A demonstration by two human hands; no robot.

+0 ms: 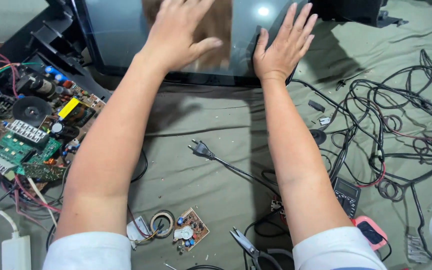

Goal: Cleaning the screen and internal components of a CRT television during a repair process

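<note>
Both hands — left [178, 32], right [282, 46] — lie spread flat on the dark screen [121, 30]; yellow label [69, 107], perhaps, on the circuit board [31, 145].

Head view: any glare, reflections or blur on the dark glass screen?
Head view: a small bright glare spot sits on the dark glass television screen; the left hand lies flat over its own brownish reflection, the right hand on the screen's corner; arms cast soft shadows on the grey cloth; focus is sharp throughout.

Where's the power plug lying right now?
In the head view, the black power plug lies on the grey cloth between the person's two forearms, below the television screen; its cable runs down and right toward the multimeter.
</note>
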